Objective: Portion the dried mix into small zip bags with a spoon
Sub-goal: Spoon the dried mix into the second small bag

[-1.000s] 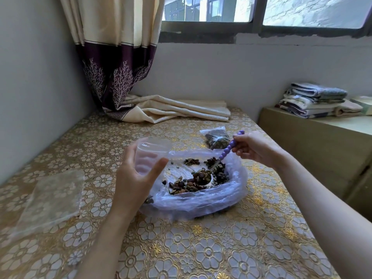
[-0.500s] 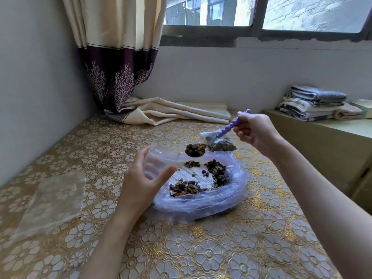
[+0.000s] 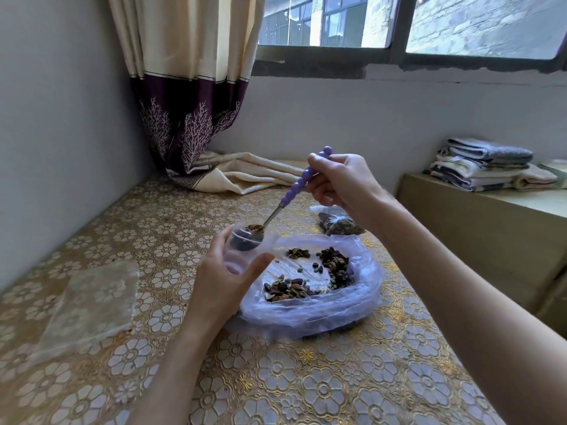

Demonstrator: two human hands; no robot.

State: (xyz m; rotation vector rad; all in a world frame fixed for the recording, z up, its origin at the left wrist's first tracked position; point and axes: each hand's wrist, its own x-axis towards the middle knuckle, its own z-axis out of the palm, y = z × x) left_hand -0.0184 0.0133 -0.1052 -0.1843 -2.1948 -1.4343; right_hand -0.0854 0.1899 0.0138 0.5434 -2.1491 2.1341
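One filled bag (image 3: 339, 223) done at far right, L hand (image 3: 222, 279) w/ grip round small zip bag (image 3: 242, 251) taking a load as R hand (image 3: 342, 182) pinches spoon (image 3: 277, 210) over it; much dried mix (image 3: 306, 276) left in big bag (image 3: 313, 314), spare bags (image 3: 89, 305) unfilled near left.

Grey walls (image 3: 61, 118); daylit window (image 3: 399, 23); cream-and-purple curtain (image 3: 190, 87); folded linens (image 3: 484, 167) on a side cabinet (image 3: 460, 228).

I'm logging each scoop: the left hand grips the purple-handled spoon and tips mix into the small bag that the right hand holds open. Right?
Hands are swapped. The head view shows the right hand gripping the purple-handled spoon, tipping mix into the small bag held open by the left hand.
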